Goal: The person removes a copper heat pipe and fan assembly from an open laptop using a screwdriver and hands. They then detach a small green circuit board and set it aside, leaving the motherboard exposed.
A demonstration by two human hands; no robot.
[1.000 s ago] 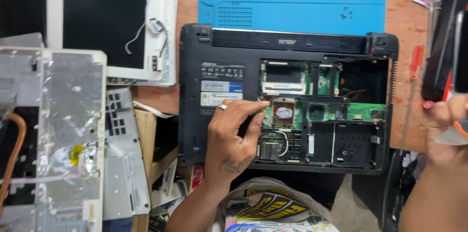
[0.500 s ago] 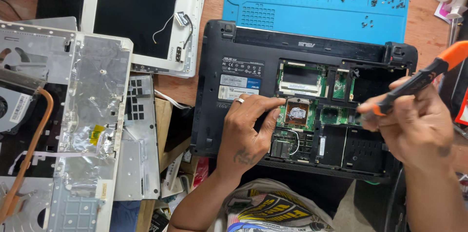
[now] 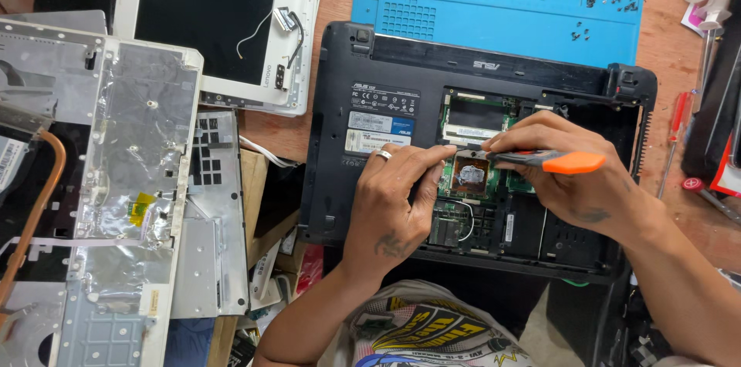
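Observation:
A black laptop base (image 3: pixel 386 66) lies upside down on the wooden table with its bottom panel off and a green circuit board (image 3: pixel 471 178) exposed. My left hand (image 3: pixel 394 197), a ring on one finger, rests on the base with its fingertips at the board's left edge. My right hand (image 3: pixel 571 182) grips a screwdriver with an orange handle (image 3: pixel 571 162). Its tip points left onto the board near my left fingertips.
A blue work mat (image 3: pixel 494 4) with several small screws lies behind the laptop. A white laptop lid with a dark screen (image 3: pixel 208 12) sits at the back left. Silver laptop chassis parts (image 3: pixel 131 182) fill the left side. Red-handled tools (image 3: pixel 678 116) lie at the right.
My right hand brought the orange screwdriver in from the right and lowered its tip onto the board. The left hand stayed on the laptop base.

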